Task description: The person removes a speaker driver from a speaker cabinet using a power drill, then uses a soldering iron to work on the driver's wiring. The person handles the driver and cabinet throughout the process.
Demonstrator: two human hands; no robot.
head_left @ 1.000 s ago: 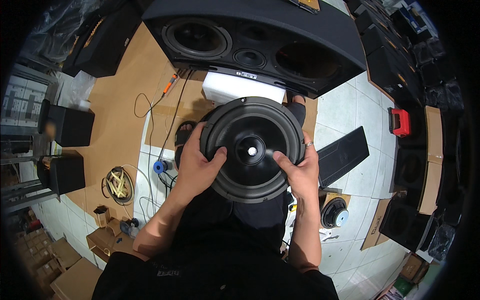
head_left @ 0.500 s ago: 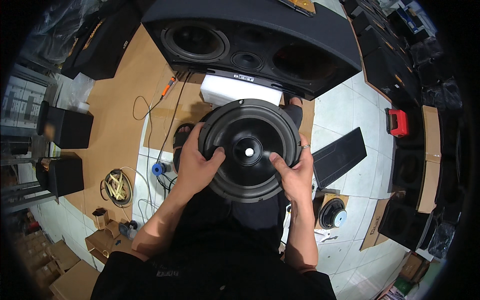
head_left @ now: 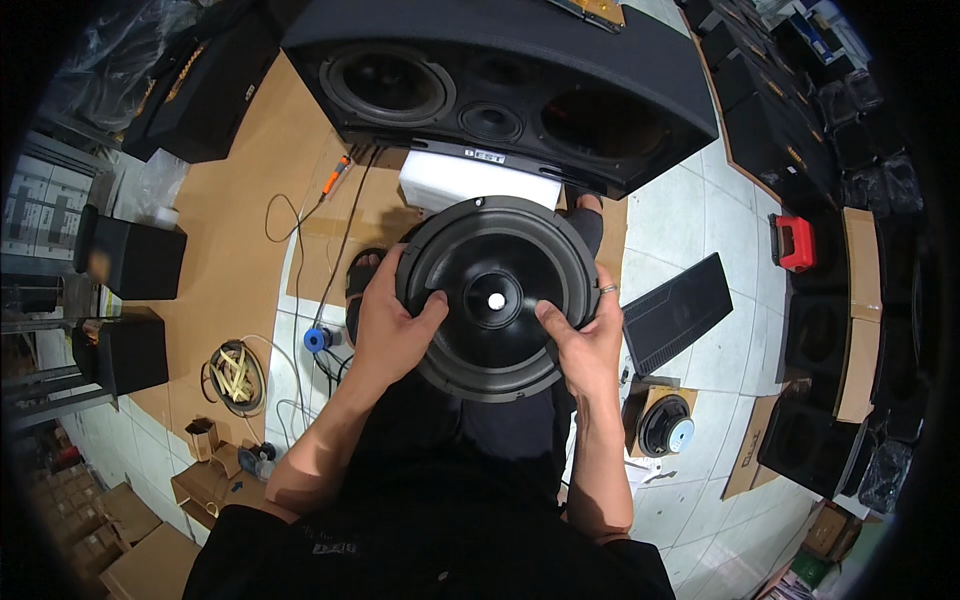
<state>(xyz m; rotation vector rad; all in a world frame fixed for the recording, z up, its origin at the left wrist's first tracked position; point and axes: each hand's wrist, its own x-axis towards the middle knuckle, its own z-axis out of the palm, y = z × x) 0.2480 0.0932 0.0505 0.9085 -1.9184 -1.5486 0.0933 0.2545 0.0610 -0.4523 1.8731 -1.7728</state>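
- Pale tiled floor point(head_left: 700, 490) and a flat brown cardboard sheet point(head_left: 220, 220) make up the ground of a crowded workroom; the clock positions below are read around the thing in the two hands.
- At the centre of the dial is a round black speaker driver point(head_left: 496, 340), held above the person's lap, its cone and bright white middle turned upward.
- Left hand point(head_left: 388, 330) grips the rim from 8 to 9 o'clock, partly closed, thumb laid over onto the cone; its other fingers go under the frame and are mostly hidden.
- Right hand point(head_left: 588, 345) holds the opposite edge from 3 to 4 o'clock in the same half-curled grip, thumb on the cone, a ring on one finger.
- At 12 o'clock, a white block point(head_left: 480, 178) shows just past the rim, and beyond it a large black speaker cabinet point(head_left: 480, 50) has a round driver toward its left end and a dark round opening toward its right.
- At 3 o'clock, a black slotted panel point(head_left: 680, 315) lies slantwise; farther out is a red case point(head_left: 796, 243).
- At 4 o'clock, another driver point(head_left: 662, 425) with a pale blue disc rests on cardboard.
- At 10 to 11 o'clock, an orange-handled tool point(head_left: 337, 176) trails a cord.
- Toward 8 o'clock, a blue spool point(head_left: 318, 340) sits near dark cables.
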